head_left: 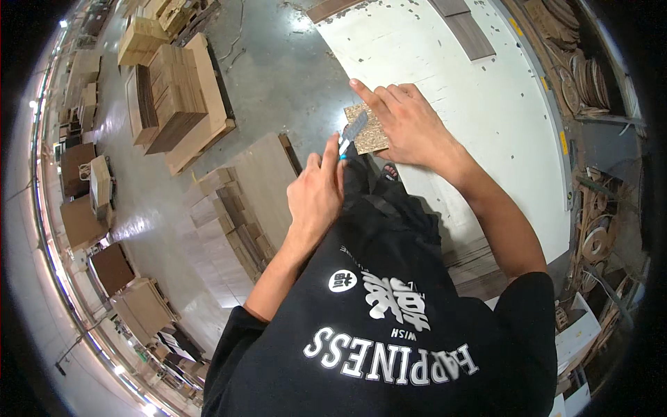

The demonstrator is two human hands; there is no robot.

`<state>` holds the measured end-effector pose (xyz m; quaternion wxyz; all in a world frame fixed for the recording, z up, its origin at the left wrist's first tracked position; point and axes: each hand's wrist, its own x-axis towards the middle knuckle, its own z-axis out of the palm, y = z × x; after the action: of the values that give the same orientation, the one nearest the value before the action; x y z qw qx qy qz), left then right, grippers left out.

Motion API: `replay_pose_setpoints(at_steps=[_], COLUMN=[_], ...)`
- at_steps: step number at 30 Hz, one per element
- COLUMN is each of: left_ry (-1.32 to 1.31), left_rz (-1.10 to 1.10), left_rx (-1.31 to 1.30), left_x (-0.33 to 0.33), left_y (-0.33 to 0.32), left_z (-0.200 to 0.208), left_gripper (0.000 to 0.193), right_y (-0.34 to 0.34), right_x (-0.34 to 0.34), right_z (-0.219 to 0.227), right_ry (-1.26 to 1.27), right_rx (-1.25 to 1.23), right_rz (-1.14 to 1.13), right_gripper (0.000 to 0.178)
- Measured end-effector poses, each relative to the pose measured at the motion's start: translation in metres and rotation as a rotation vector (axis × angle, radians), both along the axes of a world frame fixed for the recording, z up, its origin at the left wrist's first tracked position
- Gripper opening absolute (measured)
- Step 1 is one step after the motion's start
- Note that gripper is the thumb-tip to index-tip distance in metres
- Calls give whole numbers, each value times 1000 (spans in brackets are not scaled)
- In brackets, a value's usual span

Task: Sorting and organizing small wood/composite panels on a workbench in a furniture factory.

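Note:
My left hand (pixel 317 192) is closed around a utility knife (pixel 353 132) with a grey blade and a small bit of blue near the fingers. The blade lies against the left edge of a small speckled particleboard piece (pixel 372 132). That piece is gripped at its right side by my right hand (pixel 415 125), with the index finger stretched out past its far edge. Both hands are in front of my body, at the left edge of a white tabletop (pixel 472 125).
Dark brown strips (pixel 467 31) lie at the tabletop's far end, among scattered chips. To the left, stacked boards (pixel 177 97) rest on a pallet, and more panels (pixel 240 208) are piled nearer me. Shelving with coiled edging rolls (pixel 590 80) runs along the right.

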<state>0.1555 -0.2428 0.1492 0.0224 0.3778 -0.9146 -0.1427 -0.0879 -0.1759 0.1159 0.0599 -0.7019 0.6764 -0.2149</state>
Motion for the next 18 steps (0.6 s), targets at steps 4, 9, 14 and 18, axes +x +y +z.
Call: replay_pose_setpoints(at_steps=[4,9,14,18], left_ry=[-13,-16,-39,-6], left_rz=[32,11,-1,42], left_rx=[2,1,-6,-7], left_x=[-8,-6,-22,-43], left_y=[-12,-17,-31,-38], left_z=[3,2,1,-2], left_gripper=[50,49,48,44], right_y=[-1,-1,-5,-14], right_x=[0,1,-1,-5], right_z=[1,1,0,-1], right_ry=[-13,-8,4,0], right_rx=[-30,-19,-4,-17], right_rz=[-3,1,-5,-44], right_gripper=[135,135,144,147])
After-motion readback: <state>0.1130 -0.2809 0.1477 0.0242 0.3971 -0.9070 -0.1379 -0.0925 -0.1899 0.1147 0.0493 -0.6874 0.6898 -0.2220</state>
